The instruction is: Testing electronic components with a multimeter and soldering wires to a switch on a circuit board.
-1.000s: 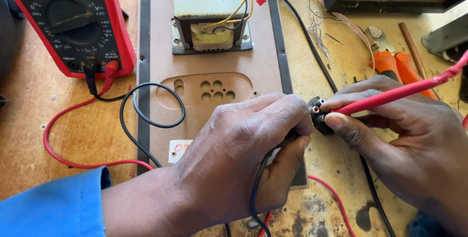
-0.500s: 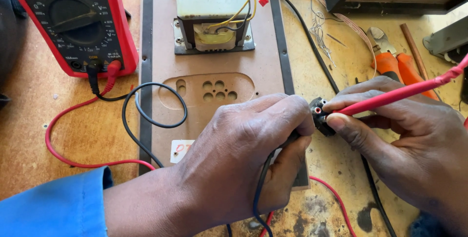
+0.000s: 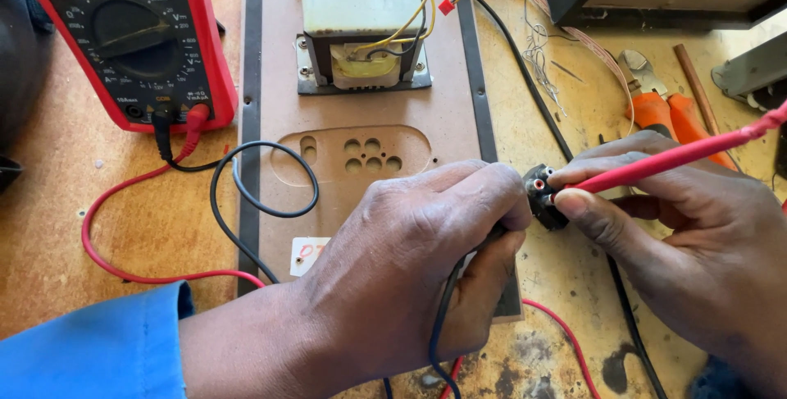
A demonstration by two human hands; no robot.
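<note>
A brown fibreboard panel (image 3: 361, 169) carries a heavy, rigid metal transformer (image 3: 361, 26); beside it lies the red hard-plastic multimeter (image 3: 123, 38). The left hand (image 3: 410, 276) closes around a thin, limp black lead (image 3: 443, 325). The right hand (image 3: 680, 243) pinches a stiff red probe (image 3: 672, 157) against a small black socket (image 3: 543, 196) held between both hands: light, hard, probably slippery, best gripped by its rim.

Your workbench (image 3: 98, 227) is of worn, light brown wood with dark burn spots near 6 o'clock. On it you have a red multimeter (image 3: 131, 38) at 11 o'clock, with its red lead (image 3: 115, 264) and black lead (image 3: 246, 198) curling at 9 o'clock, and a brown board (image 3: 361, 161) with a transformer (image 3: 361, 26) at 12 o'clock. Orange-handled pliers (image 3: 664, 108) lie at 2 o'clock, beside loose wire bits (image 3: 541, 63).
</note>
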